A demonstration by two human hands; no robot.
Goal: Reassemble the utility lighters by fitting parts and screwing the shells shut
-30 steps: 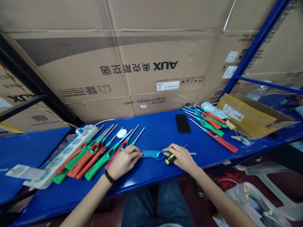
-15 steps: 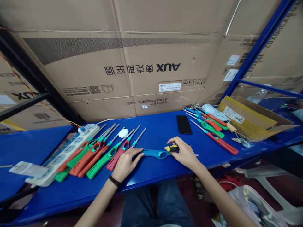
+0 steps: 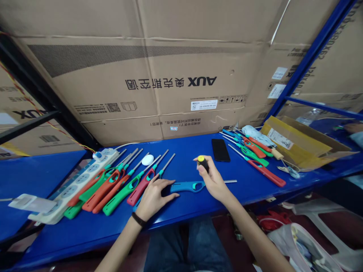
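Observation:
A blue gas lighter [image 3: 184,186] with a long metal tube lies crosswise on the blue table [image 3: 188,151]. My left hand [image 3: 155,197] rests at its left end, thumb and forefinger apart, over another blue lighter that is mostly hidden. In my closed right hand [image 3: 214,180] is a screwdriver [image 3: 202,162] with a yellow and black handle, held upright above the lighter's trigger end; its tip is hidden. Left of my left hand lie several lighters, among them a pink-red one [image 3: 138,190], a green one [image 3: 119,198] and an orange one [image 3: 102,190].
A white power strip [image 3: 76,181] runs along the left. A white round object [image 3: 147,160] lies behind the lighters. To the right are a black phone [image 3: 220,150], more lighters [image 3: 265,172] and an open cardboard box [image 3: 306,145]. At the far right, another person's hand [image 3: 356,127] shows.
My right hand has drawn back left and turned the screwdriver from lying sideways to upright. My left hand has shifted slightly lower, its fingers coming off the blue lighter's end.

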